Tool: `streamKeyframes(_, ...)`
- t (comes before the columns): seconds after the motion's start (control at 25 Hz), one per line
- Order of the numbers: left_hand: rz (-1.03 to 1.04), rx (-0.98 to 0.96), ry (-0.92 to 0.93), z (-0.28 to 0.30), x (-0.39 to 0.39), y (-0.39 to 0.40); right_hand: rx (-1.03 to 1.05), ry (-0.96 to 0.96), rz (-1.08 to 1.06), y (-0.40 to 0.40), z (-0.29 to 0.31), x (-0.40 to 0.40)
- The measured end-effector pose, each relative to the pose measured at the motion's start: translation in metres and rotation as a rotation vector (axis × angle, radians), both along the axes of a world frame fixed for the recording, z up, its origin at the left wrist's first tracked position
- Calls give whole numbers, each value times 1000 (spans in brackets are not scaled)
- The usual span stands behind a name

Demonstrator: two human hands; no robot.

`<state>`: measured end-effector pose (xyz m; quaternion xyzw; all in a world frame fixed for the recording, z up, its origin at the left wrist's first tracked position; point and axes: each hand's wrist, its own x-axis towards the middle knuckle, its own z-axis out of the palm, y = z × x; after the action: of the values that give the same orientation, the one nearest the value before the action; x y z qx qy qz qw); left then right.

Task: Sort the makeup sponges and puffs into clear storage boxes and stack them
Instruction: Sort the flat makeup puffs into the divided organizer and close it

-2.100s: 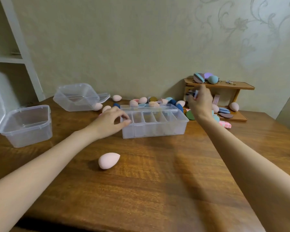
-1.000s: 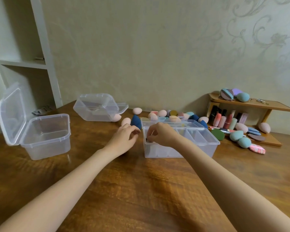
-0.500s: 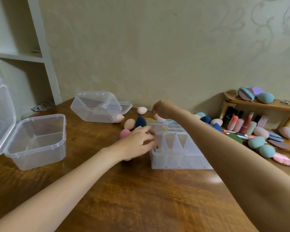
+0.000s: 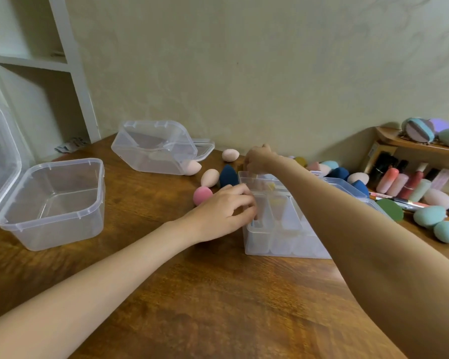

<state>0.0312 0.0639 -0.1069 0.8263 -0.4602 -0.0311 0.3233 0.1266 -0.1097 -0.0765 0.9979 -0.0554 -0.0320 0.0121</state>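
1. Storage boxes wait on the left of the table (image 4: 218, 307): an open box (image 4: 52, 203) with its lid thrown back, ready to take sponges, and farther back a tipped box (image 4: 153, 149) lying on its side with a beige sponge (image 4: 192, 167) at its mouth
2. Loose sponges lie between that box and the divided tray: a pink sponge (image 4: 202, 195), a beige one (image 4: 209, 177), a navy sponge (image 4: 228, 176), handy for sorting
3. Left hand (image 4: 223, 212) curls its fingers on the near corner of the divided tray (image 4: 270, 229), likely steadying it; what it pinches, if anything, I cannot tell
4. Right hand (image 4: 257, 158) reaches over the tray's far edge, fingers bent down as if picking; its grasp is hidden
5. More sponges and puffs sit by the wooden rack (image 4: 423, 149) on the right, unsorted
6. Against half a second ago, both hands hold nearly the same places; a second ago the right hand was at the tray's near end
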Motion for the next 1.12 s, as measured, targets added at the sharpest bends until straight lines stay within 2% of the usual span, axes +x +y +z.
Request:
streamKeyframes(0.12, 43, -65, 85, 4, -6, -2, 252, -260, 28, 6, 28, -29)
streamKeyframes(0.24, 87, -8, 98, 11, -11, -6, 422, -439, 85, 15, 66, -83)
streamKeyframes(0.36, 145, 50, 85, 18, -17, -7, 487, -406, 78, 22, 77, -136)
streamKeyframes(0.52, 152, 121, 72, 27, -25, -4, 343, -311, 60, 34, 56, -179)
streamKeyframes(0.68, 209, 227, 38, 36, -33, -7, 354, -414, 94, 44, 46, -185)
streamKeyframes(0.84, 171, 183, 50, 37, -37, -8, 255, -292, 120, 50, 23, -180)
streamKeyframes(1.12, 19, 234, 127, 47, -16, 2, 271, -186, 208, 40, 19, -179)
